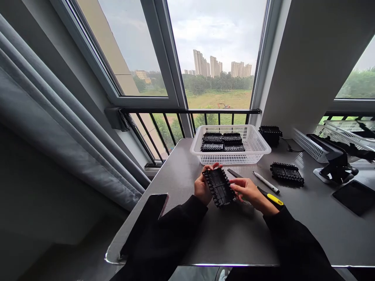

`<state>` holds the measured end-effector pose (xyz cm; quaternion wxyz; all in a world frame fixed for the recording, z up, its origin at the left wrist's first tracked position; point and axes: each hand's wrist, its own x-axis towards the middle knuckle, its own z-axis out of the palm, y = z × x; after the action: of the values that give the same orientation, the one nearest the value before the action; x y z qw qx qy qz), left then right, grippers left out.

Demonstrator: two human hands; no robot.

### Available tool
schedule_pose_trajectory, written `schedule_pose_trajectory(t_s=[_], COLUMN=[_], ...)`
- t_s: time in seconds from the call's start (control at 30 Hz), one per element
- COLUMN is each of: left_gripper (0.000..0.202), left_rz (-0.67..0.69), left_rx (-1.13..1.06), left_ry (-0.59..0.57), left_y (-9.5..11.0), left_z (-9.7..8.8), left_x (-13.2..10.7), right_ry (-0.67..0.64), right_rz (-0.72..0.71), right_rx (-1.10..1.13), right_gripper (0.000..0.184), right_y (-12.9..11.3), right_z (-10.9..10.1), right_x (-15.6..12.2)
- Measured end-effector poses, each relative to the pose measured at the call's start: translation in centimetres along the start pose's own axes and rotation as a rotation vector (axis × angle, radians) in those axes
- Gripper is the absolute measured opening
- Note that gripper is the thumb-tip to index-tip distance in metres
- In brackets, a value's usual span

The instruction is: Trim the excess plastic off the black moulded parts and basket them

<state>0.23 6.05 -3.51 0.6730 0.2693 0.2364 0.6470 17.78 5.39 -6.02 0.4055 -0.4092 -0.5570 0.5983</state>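
Observation:
My left hand [203, 188] grips a black plastic part with toothed edges [219, 186] by its left side, holding it tilted above the table. At the part's right edge, the fingers of my right hand [249, 192] are bent and pressed against the teeth. Some fingertips are hidden behind the part. Under my right hand lies a flat tool with a dark blade and a black-and-yellow handle [274, 199], its middle covered by the hand. A white marker [266, 182] lies just beyond, to the right.
A white plastic basket [231, 159] behind my hands contains several similar black parts [224, 146]. Another such part [287, 174] lies to the right, with a stack [270, 135] farther back. A phone [146, 218] rests left, a black stand [335, 162] right. The window is beyond.

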Motion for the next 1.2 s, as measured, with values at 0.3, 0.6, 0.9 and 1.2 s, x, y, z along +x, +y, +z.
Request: schedule_pose_trajectory(t_s=[0.3, 0.6, 0.9, 1.2], left_gripper=[0.051, 0.069, 0.069, 0.065], left_rz=[-0.254, -0.227, -0.248, -0.278], left_rx=[-0.137, -0.134, -0.216, -0.21], left_ry=[-0.051, -0.007, -0.047, -0.137], left_y=[-0.4, 0.2, 0.5, 0.1], left_z=[0.6, -0.1, -1.1, -0.6], left_x=[-0.5, 0.2, 0.7, 0.4], right_ry=[0.096, 0.099, -0.198, 0.119], right_rz=[0.008, -0.226, -0.252, -0.175], right_rx=[0.091, -0.57, -0.905, -0.245], right_gripper=[0.049, 0.03, 0.019, 0.031], right_y=[-0.5, -2.2, -1.6, -3.4], right_z=[-0.1, -0.5, 0.6, -1.5], right_x=[0.4, -1.1, -3.3, -4.0])
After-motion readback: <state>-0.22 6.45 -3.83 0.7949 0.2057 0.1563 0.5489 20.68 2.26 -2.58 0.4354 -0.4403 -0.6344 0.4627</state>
